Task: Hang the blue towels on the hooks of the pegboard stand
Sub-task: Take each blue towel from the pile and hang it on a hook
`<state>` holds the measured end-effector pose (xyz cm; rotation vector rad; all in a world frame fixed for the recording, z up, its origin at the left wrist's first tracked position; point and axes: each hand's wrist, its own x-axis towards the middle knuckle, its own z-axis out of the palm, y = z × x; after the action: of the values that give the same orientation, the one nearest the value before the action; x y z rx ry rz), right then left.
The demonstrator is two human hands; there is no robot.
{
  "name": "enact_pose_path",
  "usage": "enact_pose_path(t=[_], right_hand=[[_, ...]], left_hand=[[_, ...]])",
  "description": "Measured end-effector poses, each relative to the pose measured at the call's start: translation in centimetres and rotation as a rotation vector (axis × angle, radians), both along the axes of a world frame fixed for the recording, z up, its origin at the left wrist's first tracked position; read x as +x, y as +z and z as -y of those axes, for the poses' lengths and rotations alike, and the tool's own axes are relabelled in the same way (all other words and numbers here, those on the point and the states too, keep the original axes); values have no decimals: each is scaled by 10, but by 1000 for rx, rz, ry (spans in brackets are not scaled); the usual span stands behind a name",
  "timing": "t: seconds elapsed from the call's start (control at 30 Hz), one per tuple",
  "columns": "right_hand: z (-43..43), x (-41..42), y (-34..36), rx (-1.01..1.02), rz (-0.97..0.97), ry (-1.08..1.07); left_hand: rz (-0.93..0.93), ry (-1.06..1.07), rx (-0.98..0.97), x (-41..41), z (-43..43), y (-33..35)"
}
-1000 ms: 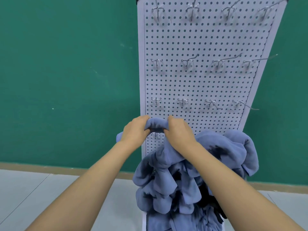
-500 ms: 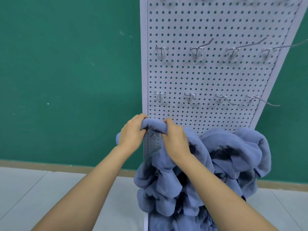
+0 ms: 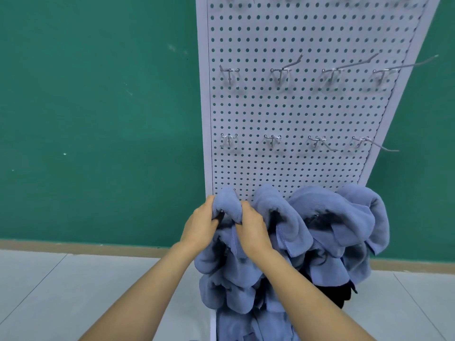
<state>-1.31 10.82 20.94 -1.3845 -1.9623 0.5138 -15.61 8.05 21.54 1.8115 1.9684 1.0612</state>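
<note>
A white pegboard stand (image 3: 295,114) rises in front of me with rows of metal hooks (image 3: 278,72). Several blue towels (image 3: 332,217) hang bunched across its lower rows. At the left end of that row, my left hand (image 3: 200,223) and my right hand (image 3: 251,227) both pinch the top fold of one blue towel (image 3: 227,204), which sits humped against the board at its left edge. The hook under this fold is hidden by the cloth. The two hook rows above carry nothing.
A green wall (image 3: 98,119) stands behind the stand, with a tan baseboard (image 3: 73,247) and a pale tiled floor (image 3: 61,291) below. A dark object (image 3: 342,294) shows under the towels at the lower right.
Both hands have come closer together and lower on the towel's fold, which now bulges up between them against the board. The view has tilted down and moved nearer the board.
</note>
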Motion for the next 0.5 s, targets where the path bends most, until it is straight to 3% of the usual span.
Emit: enact_pose_path(t=[0.17,0.27,0.33,0.43,0.5], right_hand=[[26,27,18,48,-67,159],[40,62,27,222,-172,138],[40,82,28,339,-178,70],[31,98,25,272,-152,2],[29,101,24,192,-129,13]], left_hand=[[32,4,-34,-2,11,12],[140,112,240,18,33,32],[196,53,368,43,45,45],[235,-95,213,86,40,50],[208,-78,60,108,22,44]])
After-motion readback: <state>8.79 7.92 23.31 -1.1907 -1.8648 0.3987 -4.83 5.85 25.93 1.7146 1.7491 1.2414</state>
